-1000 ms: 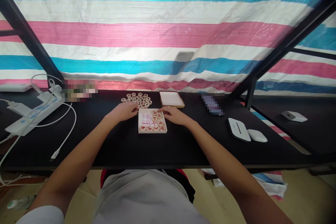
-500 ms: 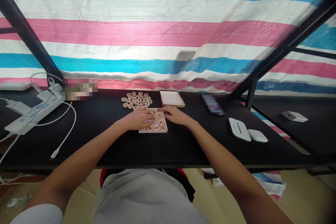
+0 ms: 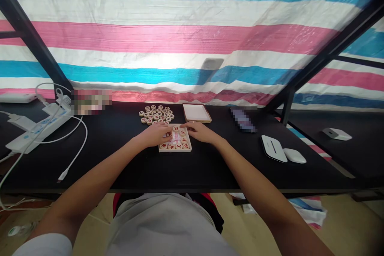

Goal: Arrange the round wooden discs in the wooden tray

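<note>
both arms are reaching forward, bare, and are pointing inward toward each other. the left forearm (image 3: 99,176) is slanting in from the lower left, and the left hand (image 3: 157,135) is facing palm down with fingers curling loosely; the fingertips are hiding under it. the right forearm (image 3: 249,180) is slanting in from the lower right, and the right hand (image 3: 199,132) is lying palm down, fingers stretching flat, just beside the left hand.

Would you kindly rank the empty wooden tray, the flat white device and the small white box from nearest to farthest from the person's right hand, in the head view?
1. Empty wooden tray: just behind the right hand.
2. Flat white device: some way off to its right.
3. Small white box: farthest, at the far right of the view.
</note>
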A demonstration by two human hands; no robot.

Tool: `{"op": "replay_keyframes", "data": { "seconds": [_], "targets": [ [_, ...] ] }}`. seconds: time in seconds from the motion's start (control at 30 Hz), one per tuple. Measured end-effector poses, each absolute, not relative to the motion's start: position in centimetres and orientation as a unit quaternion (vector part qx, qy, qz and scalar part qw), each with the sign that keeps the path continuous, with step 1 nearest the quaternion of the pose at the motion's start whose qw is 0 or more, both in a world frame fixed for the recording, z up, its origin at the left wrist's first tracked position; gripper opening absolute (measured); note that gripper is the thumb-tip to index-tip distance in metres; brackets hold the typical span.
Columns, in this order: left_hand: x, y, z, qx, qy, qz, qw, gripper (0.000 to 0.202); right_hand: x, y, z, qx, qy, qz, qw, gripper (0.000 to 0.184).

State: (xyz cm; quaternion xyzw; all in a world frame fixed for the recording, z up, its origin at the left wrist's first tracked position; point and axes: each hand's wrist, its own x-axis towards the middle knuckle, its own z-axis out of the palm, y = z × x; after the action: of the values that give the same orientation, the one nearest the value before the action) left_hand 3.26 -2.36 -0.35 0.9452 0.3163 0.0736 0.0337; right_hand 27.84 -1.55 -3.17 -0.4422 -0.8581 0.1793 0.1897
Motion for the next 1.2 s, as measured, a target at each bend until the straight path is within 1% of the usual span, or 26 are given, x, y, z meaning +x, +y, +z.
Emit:
{"op": "replay_keyframes", "data": {
  "seconds": [0.2,0.3,0.47,0.57,0.73,0.8,1.0,1.2],
  "targets": [
    [2.6,-2.3,0.9,0.941,0.327,0.086,0.022,0.018,27.8,-1.5,-3.3,-0.44,-0.857,0.185,0.194,0.037],
    [1.3,-2.0,2.4,0.921,0.373,0.107,0.045,0.018,27.8,-1.7,-3.1,-0.445,-0.856,0.183,0.191,0.035],
    [-0.4,-1.5,3.3,0.89,0.441,0.012,0.114,0.024,27.8,-1.7,-3.0,-0.449,-0.854,0.185,0.186,0.037],
    [-0.7,-1.4,3.3,0.882,0.457,0.002,0.113,0.026,27.8,-1.5,-3.1,-0.448,-0.854,0.184,0.19,0.037],
    [-1.2,-0.9,3.0,0.86,0.495,-0.034,0.12,0.022,27.8,-1.4,-3.3,-0.445,-0.855,0.185,0.192,0.038],
    [-1.2,-0.7,2.8,0.854,0.505,-0.047,0.115,0.022,27.9,-1.4,-3.3,-0.445,-0.854,0.187,0.192,0.038],
    [-0.7,-0.4,2.3,0.84,0.537,-0.05,0.054,0.025,27.8,-1.6,-3.1,-0.447,-0.854,0.187,0.191,0.037],
    [-0.6,-0.7,2.8,0.85,0.523,-0.039,0.047,0.028,27.8,-1.7,-3.1,-0.448,-0.854,0.185,0.188,0.036]
  ]
}}
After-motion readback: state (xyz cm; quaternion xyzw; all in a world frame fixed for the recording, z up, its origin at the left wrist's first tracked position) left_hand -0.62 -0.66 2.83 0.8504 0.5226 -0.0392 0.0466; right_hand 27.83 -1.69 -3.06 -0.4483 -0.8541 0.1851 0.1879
